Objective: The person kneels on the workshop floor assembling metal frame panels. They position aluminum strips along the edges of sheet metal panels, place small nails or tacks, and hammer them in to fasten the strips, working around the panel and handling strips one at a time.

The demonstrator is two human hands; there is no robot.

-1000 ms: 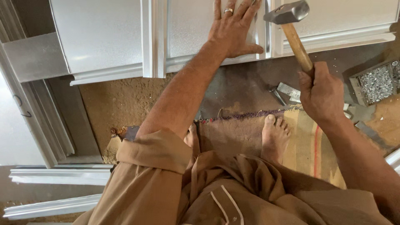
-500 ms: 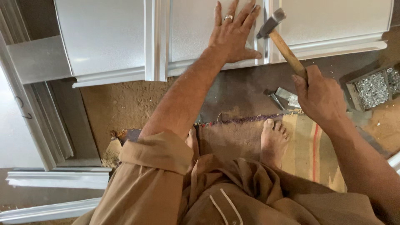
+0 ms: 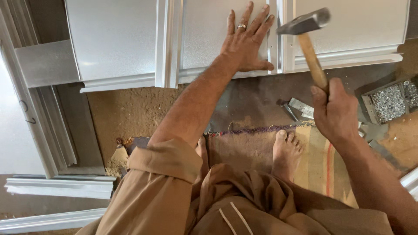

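Note:
My left hand (image 3: 247,42), with a ring on one finger, lies flat with fingers spread on a pale metal panel (image 3: 204,39) framed by aluminium bars. My right hand (image 3: 335,113) grips the wooden handle of a hammer (image 3: 307,35). The steel head is raised just right of my left hand, above the upright aluminium bar (image 3: 278,48) between two panels. I crouch barefoot, my foot (image 3: 286,150) on a woven mat.
A box of small metal screws (image 3: 387,102) sits at the right on the floor. Loose metal pieces (image 3: 300,108) lie near the mat. Aluminium frame sections (image 3: 52,130) lie at the left, more profiles (image 3: 61,187) at the lower left. The floor is sandy.
The hammer swung down toward the bar half a second ago and is now raised again. My left hand stayed flat on the panel.

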